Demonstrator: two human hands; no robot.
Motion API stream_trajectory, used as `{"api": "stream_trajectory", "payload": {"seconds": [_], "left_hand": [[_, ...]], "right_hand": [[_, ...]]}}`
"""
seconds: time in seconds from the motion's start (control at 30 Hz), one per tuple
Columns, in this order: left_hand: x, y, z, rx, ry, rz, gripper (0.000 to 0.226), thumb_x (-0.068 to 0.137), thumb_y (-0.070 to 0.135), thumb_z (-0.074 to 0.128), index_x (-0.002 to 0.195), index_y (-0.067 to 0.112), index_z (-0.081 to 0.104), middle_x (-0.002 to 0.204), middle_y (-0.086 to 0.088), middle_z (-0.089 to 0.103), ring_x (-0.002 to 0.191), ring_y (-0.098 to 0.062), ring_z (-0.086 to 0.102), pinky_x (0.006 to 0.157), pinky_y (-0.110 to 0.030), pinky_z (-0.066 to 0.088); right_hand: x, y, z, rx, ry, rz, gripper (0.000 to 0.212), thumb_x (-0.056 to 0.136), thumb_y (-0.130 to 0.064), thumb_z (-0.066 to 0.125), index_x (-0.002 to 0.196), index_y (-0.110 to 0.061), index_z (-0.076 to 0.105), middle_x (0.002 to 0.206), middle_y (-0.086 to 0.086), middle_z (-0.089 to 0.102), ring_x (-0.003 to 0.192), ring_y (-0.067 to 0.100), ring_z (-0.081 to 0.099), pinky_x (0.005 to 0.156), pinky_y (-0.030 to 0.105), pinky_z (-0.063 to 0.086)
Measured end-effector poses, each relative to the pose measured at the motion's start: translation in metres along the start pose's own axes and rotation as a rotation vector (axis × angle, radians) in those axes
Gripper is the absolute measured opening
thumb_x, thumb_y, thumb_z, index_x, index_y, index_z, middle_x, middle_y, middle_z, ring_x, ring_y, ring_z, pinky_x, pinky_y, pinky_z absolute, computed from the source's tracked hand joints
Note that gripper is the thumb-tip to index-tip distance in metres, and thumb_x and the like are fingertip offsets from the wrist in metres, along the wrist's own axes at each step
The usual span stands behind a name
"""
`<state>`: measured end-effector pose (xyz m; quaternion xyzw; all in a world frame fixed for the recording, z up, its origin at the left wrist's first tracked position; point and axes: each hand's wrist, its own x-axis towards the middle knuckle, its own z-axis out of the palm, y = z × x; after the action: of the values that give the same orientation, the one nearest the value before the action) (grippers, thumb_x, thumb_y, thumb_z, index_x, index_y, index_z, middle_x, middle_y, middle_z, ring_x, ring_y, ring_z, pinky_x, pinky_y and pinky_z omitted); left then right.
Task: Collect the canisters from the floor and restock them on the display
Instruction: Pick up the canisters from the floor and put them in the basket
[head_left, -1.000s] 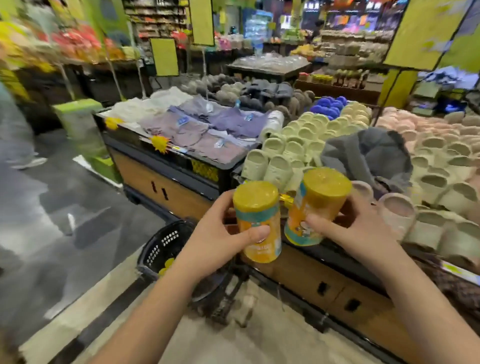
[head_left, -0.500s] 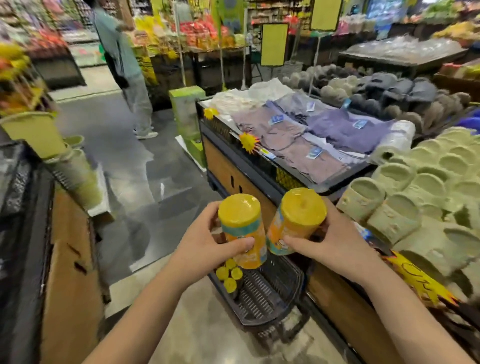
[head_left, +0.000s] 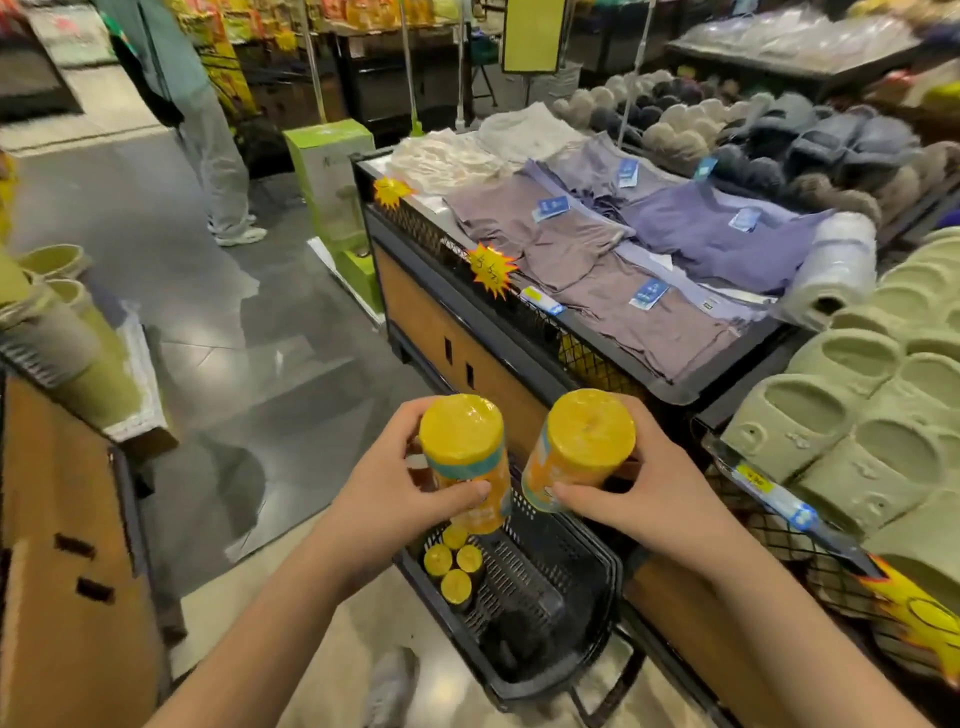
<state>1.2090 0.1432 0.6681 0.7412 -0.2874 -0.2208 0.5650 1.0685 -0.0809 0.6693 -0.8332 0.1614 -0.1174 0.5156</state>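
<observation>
Above the basket (head_left: 530, 582), the left hand (head_left: 384, 501) grip clamps the left canister (head_left: 465, 457), the right hand (head_left: 662, 499) grip the right canister (head_left: 579, 449).

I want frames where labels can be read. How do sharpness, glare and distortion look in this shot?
Head view: wide-angle bending curves the edge of the clothes display toward the borders; the left canister and right canister are fairly sharp, yet their label print is too soft to read; glare sheens their wrapped yellow lids; the glossy floor carries pale reflections.
</observation>
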Motion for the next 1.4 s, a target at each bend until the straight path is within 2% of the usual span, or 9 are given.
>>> {"api": "stream_trajectory", "payload": {"seconds": [0.3,0.5,0.6,0.73,0.87,1.0,1.1,1.2,1.4], "left_hand": [[0.119,-0.073,-0.065,0.011,-0.286,-0.033,0.069,0.069,0.026,0.092,0.126,0.035,0.054,0.117,0.019,0.065,0.114,-0.004,0.062,0.086,-0.016,0.053],[0.169,-0.124,-0.053,0.000,-0.329,-0.125,0.066,0.069,0.019,0.092,0.122,0.032,0.056,0.110,0.017,0.068,0.104,-0.004,0.067,0.081,-0.021,0.056],[0.189,-0.168,-0.031,0.068,-0.301,-0.150,0.072,0.065,0.029,0.094,0.121,0.040,0.051,0.110,0.017,0.065,0.102,-0.002,0.066,0.082,-0.024,0.056],[0.212,-0.236,0.003,0.116,-0.266,-0.204,0.070,0.073,0.025,0.090,0.124,0.037,0.044,0.109,0.020,0.058,0.096,0.009,0.059,0.074,-0.008,0.049],[0.232,-0.325,0.034,0.172,-0.248,-0.171,0.076,0.077,0.025,0.087,0.133,0.041,0.037,0.114,0.034,0.047,0.105,0.010,0.055,0.077,-0.007,0.048],[0.249,-0.411,0.061,0.239,-0.245,-0.191,0.073,0.074,0.029,0.088,0.128,0.047,0.041,0.122,0.016,0.051,0.104,0.005,0.057,0.078,-0.013,0.049],[0.257,-0.469,0.080,0.259,-0.241,-0.222,0.075,0.071,0.024,0.091,0.126,0.041,0.044,0.116,0.014,0.055,0.102,0.003,0.057,0.086,-0.020,0.049],[0.259,-0.519,0.095,0.287,-0.224,-0.223,0.074,0.069,0.011,0.091,0.128,0.026,0.048,0.113,0.007,0.058,0.100,0.010,0.055,0.081,-0.005,0.042],[0.265,-0.595,0.115,0.420,-0.223,-0.255,0.079,0.070,0.010,0.087,0.136,0.016,0.045,0.129,0.001,0.045,0.113,-0.006,0.046,0.090,-0.006,0.032]], "right_hand": [[0.056,0.020,0.069,0.024,0.236,0.249,0.074,0.062,-0.049,0.091,0.124,-0.049,0.051,0.116,-0.030,0.064,0.108,-0.009,0.060,0.084,0.007,0.045],[0.068,0.074,0.106,0.011,0.390,0.367,0.072,0.066,-0.050,0.092,0.125,-0.043,0.052,0.119,-0.018,0.063,0.111,0.003,0.062,0.090,0.026,0.052],[0.077,0.118,0.120,-0.023,0.462,0.398,0.071,0.066,-0.042,0.092,0.121,-0.052,0.048,0.120,-0.025,0.054,0.113,-0.001,0.056,0.088,0.022,0.049],[0.098,0.189,0.136,-0.071,0.435,0.409,0.070,0.067,-0.037,0.093,0.121,-0.049,0.049,0.118,-0.027,0.053,0.113,-0.001,0.055,0.085,0.017,0.046],[0.120,0.272,0.159,-0.152,0.385,0.395,0.073,0.066,-0.044,0.092,0.127,-0.049,0.051,0.125,-0.027,0.053,0.122,0.000,0.049,0.093,0.017,0.042],[0.136,0.352,0.193,-0.181,0.350,0.435,0.078,0.063,-0.042,0.094,0.127,-0.053,0.049,0.125,-0.036,0.048,0.121,-0.004,0.045,0.095,0.016,0.037],[0.143,0.408,0.229,-0.222,0.395,0.413,0.077,0.066,-0.036,0.093,0.131,-0.045,0.053,0.123,-0.030,0.055,0.118,-0.001,0.052,0.099,0.020,0.041],[0.148,0.453,0.258,-0.176,0.411,0.459,0.072,0.070,-0.040,0.088,0.133,-0.041,0.052,0.123,-0.021,0.060,0.115,0.003,0.057,0.097,0.017,0.042],[0.161,0.522,0.294,-0.202,0.327,0.541,0.079,0.069,-0.025,0.091,0.134,-0.039,0.048,0.128,-0.017,0.052,0.120,0.007,0.051,0.101,0.028,0.043]]}}
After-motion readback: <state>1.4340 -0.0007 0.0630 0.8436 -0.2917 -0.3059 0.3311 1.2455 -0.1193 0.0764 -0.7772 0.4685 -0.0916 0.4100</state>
